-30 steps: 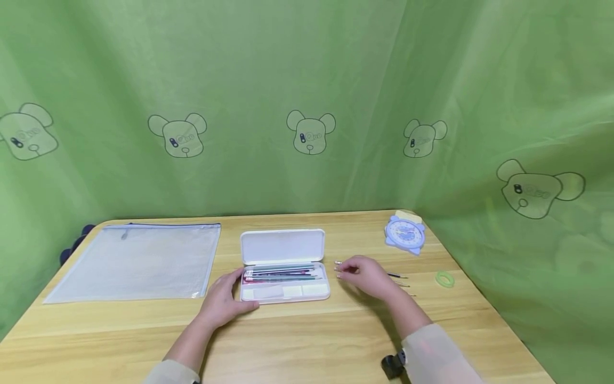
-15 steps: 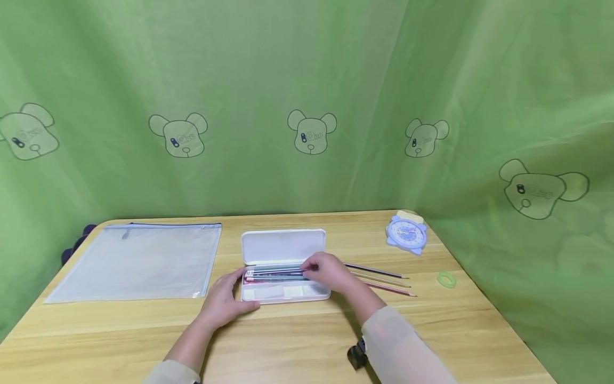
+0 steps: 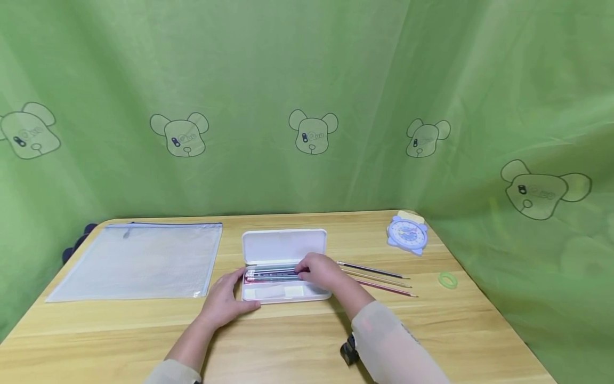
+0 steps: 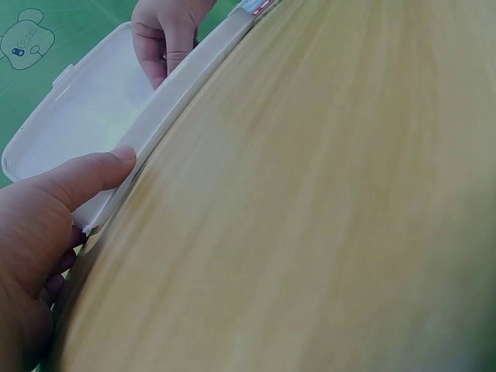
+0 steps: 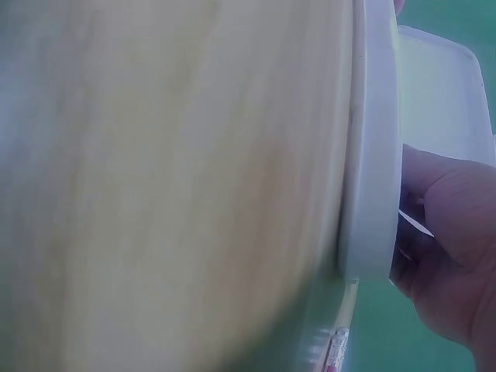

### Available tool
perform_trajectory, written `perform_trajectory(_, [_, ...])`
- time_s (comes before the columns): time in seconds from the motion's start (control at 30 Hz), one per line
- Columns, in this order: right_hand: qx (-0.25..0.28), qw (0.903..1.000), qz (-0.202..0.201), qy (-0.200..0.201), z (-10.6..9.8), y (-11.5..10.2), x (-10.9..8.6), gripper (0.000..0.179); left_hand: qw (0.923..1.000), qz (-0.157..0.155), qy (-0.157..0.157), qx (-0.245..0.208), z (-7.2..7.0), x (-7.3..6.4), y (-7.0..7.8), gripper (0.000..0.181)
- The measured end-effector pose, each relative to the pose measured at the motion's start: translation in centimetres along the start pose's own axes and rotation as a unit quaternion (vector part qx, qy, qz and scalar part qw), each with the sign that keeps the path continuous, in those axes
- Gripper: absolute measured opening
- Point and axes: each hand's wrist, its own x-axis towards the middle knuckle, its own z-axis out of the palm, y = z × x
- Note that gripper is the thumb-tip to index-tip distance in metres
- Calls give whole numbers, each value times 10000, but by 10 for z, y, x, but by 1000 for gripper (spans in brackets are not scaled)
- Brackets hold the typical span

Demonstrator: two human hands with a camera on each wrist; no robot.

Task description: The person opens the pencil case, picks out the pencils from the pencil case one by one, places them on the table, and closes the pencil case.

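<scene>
Your left hand (image 3: pixel 223 302) grips the white rectangular plastic case (image 3: pixel 282 246); your right hand (image 3: pixel 320 272), hold unclear, overlaps slim green and dark pencils (image 3: pixel 274 274) inside

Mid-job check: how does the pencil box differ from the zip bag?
Pose: the pencil box is open, its lid raised; the zip bag lies flat.
Size: the bag covers more table than the box.
Handling: the left hand holds the box's left end and the right hand reaches in; neither touches the bag.
Shared: both rest on the table.
</scene>
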Motion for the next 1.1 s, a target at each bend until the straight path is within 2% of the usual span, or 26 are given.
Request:
perform_trajectory(0.33, [214,9996,-47,188,1,3,-4,10,10000,-6,-12,15,1,1,-1,101])
perform_trajectory(0.57, [416,9978,-65,510,-10,4,-12,8,10000,13,8,20,0,1,-1,101])
perform_trajectory(0.8, [541,9960,-147,695,-32,18,-31,10,10000,6,8,32,0,1,0,100])
perform_trajectory(1.1, [542,9929,124,1056,-56,54,-66,10,10000,28,-21,57,-1,0,1,100])
